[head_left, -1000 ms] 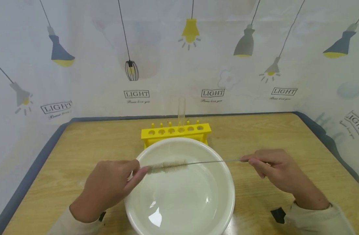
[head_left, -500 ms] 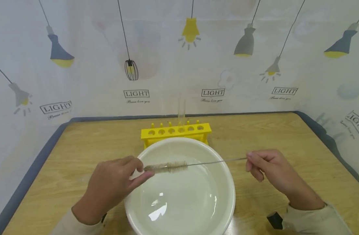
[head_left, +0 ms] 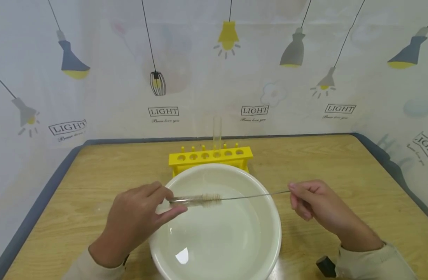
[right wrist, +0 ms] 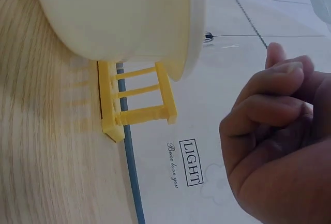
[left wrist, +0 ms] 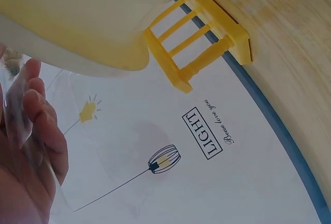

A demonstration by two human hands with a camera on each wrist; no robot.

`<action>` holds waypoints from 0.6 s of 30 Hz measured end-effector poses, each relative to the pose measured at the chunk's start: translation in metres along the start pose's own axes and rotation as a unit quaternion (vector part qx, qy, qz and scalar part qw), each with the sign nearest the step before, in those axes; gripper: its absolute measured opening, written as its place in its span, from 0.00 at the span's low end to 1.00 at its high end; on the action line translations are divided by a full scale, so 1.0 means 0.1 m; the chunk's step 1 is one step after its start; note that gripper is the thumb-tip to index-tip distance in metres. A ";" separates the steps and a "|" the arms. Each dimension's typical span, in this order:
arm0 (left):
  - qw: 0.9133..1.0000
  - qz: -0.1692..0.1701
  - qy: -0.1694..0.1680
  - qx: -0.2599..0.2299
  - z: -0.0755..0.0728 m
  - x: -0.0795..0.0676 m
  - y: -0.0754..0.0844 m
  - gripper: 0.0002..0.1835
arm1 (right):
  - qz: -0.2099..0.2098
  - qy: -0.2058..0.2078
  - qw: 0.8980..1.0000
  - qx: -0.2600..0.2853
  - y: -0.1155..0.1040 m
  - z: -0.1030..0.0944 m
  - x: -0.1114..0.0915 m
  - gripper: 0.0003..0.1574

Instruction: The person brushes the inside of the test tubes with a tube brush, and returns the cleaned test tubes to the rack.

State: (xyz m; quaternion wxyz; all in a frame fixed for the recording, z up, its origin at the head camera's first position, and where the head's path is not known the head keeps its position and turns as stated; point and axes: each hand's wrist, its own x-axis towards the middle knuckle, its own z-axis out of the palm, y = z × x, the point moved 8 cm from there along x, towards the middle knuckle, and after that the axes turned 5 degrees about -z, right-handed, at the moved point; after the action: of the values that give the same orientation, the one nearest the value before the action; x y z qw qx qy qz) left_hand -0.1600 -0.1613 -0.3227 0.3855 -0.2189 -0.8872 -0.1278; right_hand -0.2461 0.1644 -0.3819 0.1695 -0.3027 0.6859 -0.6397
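Observation:
My left hand (head_left: 135,219) holds a clear glass test tube (head_left: 187,200) nearly level over the left side of a white basin (head_left: 275,241). A test tube brush (head_left: 212,199) is partly inside the tube; pale bristles stick out at its mouth. From there the thin twisted wire handle (head_left: 248,196) runs right, and my right hand (head_left: 317,204) pinches its end between thumb and forefinger, beyond the basin's right rim. In the left wrist view, clear glass (left wrist: 18,113) lies along the left palm. The right wrist view shows the wire (right wrist: 243,14) reaching the fingertips.
A yellow test tube rack (head_left: 210,156) stands right behind the basin, with one clear test tube (head_left: 217,132) upright in it. Water with bright reflections shows in the basin. The wooden table (head_left: 325,163) ends at a wall covering printed with lamps.
The right hand has shifted slightly right, then back left along with the wire, and its fingers have curled more. My left hand has edged right, its thumb further along the test tube.

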 end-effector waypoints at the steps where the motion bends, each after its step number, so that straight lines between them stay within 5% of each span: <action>1: 1.000 0.000 0.000 0.000 0.00 0.00 0.00 0.30 | 0.002 0.008 1.000 -0.020 0.00 0.00 0.00 0.27; 8: 1.000 0.018 0.018 0.014 -0.01 0.00 0.05 0.31 | -0.060 0.051 0.983 -0.164 -0.13 0.01 -0.03 0.20; 18: 1.000 0.017 -0.025 -0.003 0.06 -0.04 0.06 0.31 | -0.166 0.044 0.957 -0.232 -0.25 0.09 -0.06 0.20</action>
State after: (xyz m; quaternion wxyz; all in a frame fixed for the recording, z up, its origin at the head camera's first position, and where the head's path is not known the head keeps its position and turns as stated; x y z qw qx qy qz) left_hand -0.1581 -0.1554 -0.3294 0.3646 -0.2377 -0.8925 -0.1182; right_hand -0.2310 0.1615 -0.3594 -0.0444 -0.4148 0.7621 -0.4951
